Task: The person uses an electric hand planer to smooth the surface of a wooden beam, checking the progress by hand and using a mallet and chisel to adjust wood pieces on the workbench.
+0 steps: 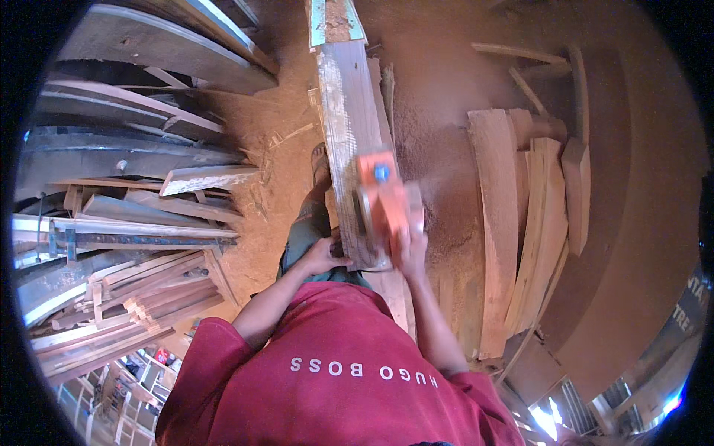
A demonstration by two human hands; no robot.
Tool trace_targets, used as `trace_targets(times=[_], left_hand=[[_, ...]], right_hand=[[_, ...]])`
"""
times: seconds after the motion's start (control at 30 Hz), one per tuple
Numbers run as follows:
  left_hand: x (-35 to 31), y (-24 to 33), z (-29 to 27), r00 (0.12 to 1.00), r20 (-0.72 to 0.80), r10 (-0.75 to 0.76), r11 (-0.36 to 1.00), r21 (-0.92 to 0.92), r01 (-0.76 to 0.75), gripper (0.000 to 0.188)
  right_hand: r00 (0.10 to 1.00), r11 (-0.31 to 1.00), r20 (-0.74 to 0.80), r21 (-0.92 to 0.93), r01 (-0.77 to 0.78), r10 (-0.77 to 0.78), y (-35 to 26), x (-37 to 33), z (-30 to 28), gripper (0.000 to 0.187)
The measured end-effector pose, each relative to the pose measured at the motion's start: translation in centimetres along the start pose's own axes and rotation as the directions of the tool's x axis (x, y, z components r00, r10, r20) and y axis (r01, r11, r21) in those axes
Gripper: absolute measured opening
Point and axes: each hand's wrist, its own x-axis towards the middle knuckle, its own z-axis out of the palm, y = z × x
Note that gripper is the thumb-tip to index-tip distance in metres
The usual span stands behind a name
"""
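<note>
A long wooden board (351, 97) stretches away from my body, its left side pale and rough. On its near part sits an orange electric hand planer (387, 204) with a blue knob on its front, partly smeared by motion. My right hand (410, 251) is closed round the planer's rear handle. Beside the board's near end, my left hand (324, 257) grips the left edge, with thumb and fingers bent against the wood. The planer hides the board's surface beneath it.
Stacked planks (163, 201) fill the left side. More rough boards (494, 223) lie to the right. A teal-edged piece (338, 22) is at the board's far end. Sawdust (279, 171) covers the floor, and dust hazes the air at right. My leg (309, 223) stands left of the board.
</note>
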Motion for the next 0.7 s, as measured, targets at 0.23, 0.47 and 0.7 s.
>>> trace_targets(times=[0.23, 0.47, 0.7], left_hand=[[0.9, -0.9, -0.1, 0.998, -0.008, 0.062, 0.995, -0.081, -0.063, 0.061], [1.4, -3.9, 0.1, 0.997, 0.055, -0.058, 0.994, -0.093, 0.063, 0.065], [1.3, -1.7, 0.5, 0.999, -0.029, 0.025, 0.986, 0.168, -0.019, 0.076]], right_hand=[[0.972, 0.977, 0.115, 0.032, -0.209, 0.204, -1.5, 1.3, -0.6, 0.046], [0.998, 0.987, -0.063, 0.161, -0.013, 0.024, -6.6, 18.8, 4.1, 0.042], [0.979, 0.989, -0.168, 0.079, 0.127, -0.112, -8.0, 33.4, 6.4, 0.048]])
